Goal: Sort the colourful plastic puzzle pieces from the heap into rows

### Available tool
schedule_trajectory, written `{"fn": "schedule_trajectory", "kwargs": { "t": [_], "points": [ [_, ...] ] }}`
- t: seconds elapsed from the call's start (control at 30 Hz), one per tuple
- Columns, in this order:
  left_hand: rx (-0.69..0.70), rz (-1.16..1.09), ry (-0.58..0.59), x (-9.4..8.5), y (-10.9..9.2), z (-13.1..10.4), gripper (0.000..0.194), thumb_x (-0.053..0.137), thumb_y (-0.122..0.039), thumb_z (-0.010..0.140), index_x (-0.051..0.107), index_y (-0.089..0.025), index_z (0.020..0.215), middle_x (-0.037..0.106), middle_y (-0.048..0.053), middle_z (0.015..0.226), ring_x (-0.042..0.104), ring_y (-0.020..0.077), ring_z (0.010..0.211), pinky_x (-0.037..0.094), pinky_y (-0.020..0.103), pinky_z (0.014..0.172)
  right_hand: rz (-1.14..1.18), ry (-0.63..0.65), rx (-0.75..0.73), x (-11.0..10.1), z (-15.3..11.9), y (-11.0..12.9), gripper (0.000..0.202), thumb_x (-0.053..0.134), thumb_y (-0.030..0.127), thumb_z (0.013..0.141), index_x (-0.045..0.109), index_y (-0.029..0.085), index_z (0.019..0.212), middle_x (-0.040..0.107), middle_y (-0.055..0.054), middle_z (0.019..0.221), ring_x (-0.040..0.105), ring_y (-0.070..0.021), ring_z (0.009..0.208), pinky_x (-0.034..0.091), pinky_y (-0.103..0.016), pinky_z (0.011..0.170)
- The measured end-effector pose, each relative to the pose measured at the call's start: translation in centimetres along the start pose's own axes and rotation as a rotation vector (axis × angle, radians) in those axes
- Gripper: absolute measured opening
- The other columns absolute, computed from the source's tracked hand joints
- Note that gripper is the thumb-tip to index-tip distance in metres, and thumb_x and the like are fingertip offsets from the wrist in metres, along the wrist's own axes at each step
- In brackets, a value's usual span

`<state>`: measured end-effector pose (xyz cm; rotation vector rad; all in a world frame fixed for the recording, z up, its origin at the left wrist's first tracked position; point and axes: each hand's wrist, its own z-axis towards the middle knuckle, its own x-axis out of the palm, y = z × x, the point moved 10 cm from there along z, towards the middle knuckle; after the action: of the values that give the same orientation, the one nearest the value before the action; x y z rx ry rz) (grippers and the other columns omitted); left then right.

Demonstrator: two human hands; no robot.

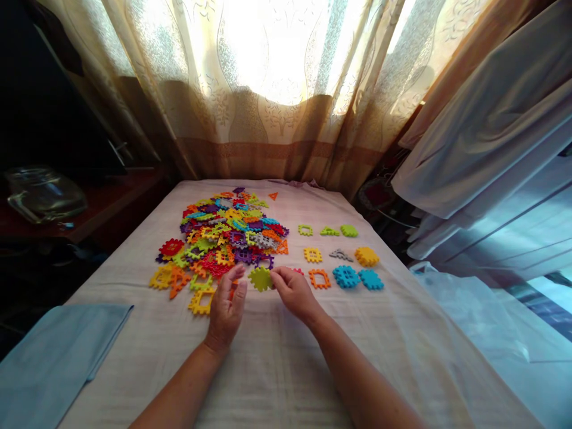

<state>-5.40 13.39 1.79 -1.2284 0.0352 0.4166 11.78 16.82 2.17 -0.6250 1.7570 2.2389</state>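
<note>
Between thumb and fingers, my right hand point(292, 292) pinches a lime-green toothed plastic building piece point(260, 278). My left hand point(229, 304) is just left of that piece, its fingers apart and holding nothing. Behind and left of my hands spreads a big heap of mixed-colour interlocking pieces point(232, 229). A yellow square frame piece point(201, 301) lies beside my left hand. To the right, pieces lie sorted in rows: an orange frame point(319, 279), a blue window piece point(345, 276), a solid blue piece point(371, 279), a yellow window piece point(313, 255) and a yellow stack point(367, 256).
Farther back are a green frame point(305, 230), a green triangle point(329, 231) and green solid pieces point(349, 230). A folded blue cloth point(67, 351) covers the table's left front. A glass jug point(42, 193) stands at left. Curtains point(250, 119) hang behind; a plastic bag point(473, 316) is at right.
</note>
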Motion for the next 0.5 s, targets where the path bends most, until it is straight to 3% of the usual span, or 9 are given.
{"fn": "schedule_trajectory", "kwargs": {
  "t": [0.07, 0.17, 0.33, 0.5],
  "points": [
    [-0.085, -0.085, 0.088, 1.2, 0.8, -0.1, 0.042, 0.055, -0.046, 0.085, 0.059, -0.019, 0.117, 0.067, 0.01, 0.111, 0.065, 0.02, 0.094, 0.053, 0.034, 0.084, 0.182, 0.01, 0.163, 0.1, 0.0, -2.0, 0.028, 0.045, 0.042, 0.088, 0.059, 0.022, 0.073, 0.062, 0.001, 0.062, 0.059, -0.0137, 0.059, 0.043, -0.023, 0.05],
    [-0.208, -0.182, 0.124, 1.9, 1.7, 0.0, 0.045, 0.062, -0.05, 0.078, 0.062, -0.018, 0.109, 0.069, 0.009, 0.102, 0.067, 0.0174, 0.079, 0.054, 0.03, 0.072, 0.315, 0.012, 0.286, 0.5, -0.2, -3.5, 0.031, 0.05, 0.048, 0.082, 0.058, 0.021, 0.071, 0.06, 0.002, 0.057, 0.057, -0.0124, 0.052, 0.037, -0.02, 0.043],
    [-0.289, -0.242, 0.179, 2.6, 2.1, 0.1, 0.049, 0.067, -0.051, 0.071, 0.063, -0.016, 0.105, 0.07, 0.005, 0.086, 0.067, 0.0161, 0.07, 0.053, 0.029, 0.066, 0.383, 0.006, 0.338, 1.1, -0.4, -3.8, 0.032, 0.052, 0.05, 0.078, 0.06, 0.019, 0.073, 0.058, 0.003, 0.056, 0.056, -0.0107, 0.049, 0.036, -0.018, 0.041],
    [-0.343, -0.266, 0.177, 2.7, 2.5, 0.0, 0.047, 0.069, -0.052, 0.069, 0.063, -0.016, 0.099, 0.069, 0.002, 0.077, 0.064, 0.0143, 0.062, 0.047, 0.023, 0.051, 0.327, -0.045, 0.297, 0.5, -0.6, -3.2, 0.03, 0.053, 0.044, 0.08, 0.059, 0.021, 0.098, 0.065, 0.001, 0.07, 0.064, -0.0139, 0.056, 0.043, -0.021, 0.044]
  ]
}}
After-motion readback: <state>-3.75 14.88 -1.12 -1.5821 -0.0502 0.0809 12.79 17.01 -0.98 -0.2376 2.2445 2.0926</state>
